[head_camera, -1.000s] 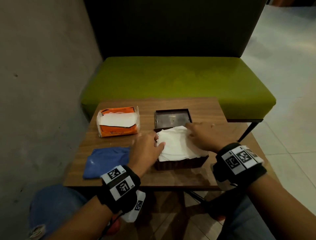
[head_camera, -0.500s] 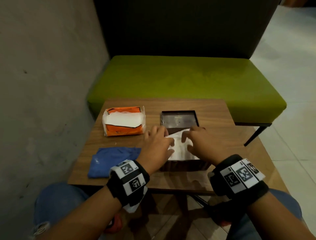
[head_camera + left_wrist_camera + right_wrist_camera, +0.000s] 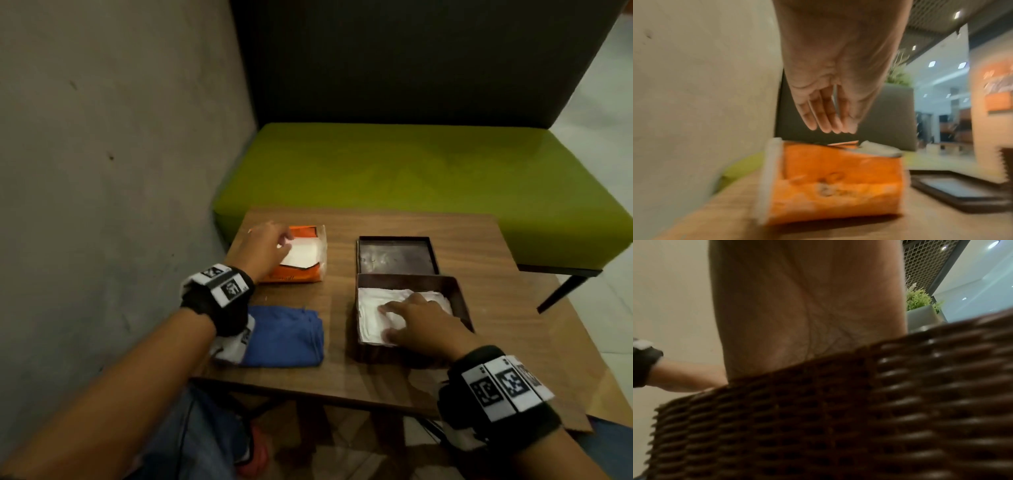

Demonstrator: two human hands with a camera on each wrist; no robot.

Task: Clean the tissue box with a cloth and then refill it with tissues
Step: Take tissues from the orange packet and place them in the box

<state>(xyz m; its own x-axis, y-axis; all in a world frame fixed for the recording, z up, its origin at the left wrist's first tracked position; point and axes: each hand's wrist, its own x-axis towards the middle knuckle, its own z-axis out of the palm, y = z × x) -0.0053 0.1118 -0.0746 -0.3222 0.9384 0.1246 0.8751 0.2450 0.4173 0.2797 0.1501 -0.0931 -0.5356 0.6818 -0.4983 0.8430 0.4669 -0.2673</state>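
Note:
A dark brown woven tissue box (image 3: 460, 301) stands open on the wooden table (image 3: 342, 383), with its lid (image 3: 397, 255) lying just behind it. White tissues (image 3: 373, 305) lie inside the box. My right hand (image 3: 397, 320) rests flat on them with straight fingers. In the right wrist view the box wall (image 3: 838, 418) hides those fingers. My left hand (image 3: 274, 241) hovers over the orange tissue pack (image 3: 301, 274). Its fingers (image 3: 828, 125) are straight and just above the pack (image 3: 834, 181), holding nothing. A blue cloth (image 3: 284, 337) lies folded near the front left.
A concrete wall (image 3: 102, 171) runs along the table's left side. A green bench seat (image 3: 411, 178) with a dark backrest stands behind the table. My knees are under the table's front edge.
My left hand left the tissue box and moved left and back to above the orange pack. The tissues now lie flat in the box under my right hand.

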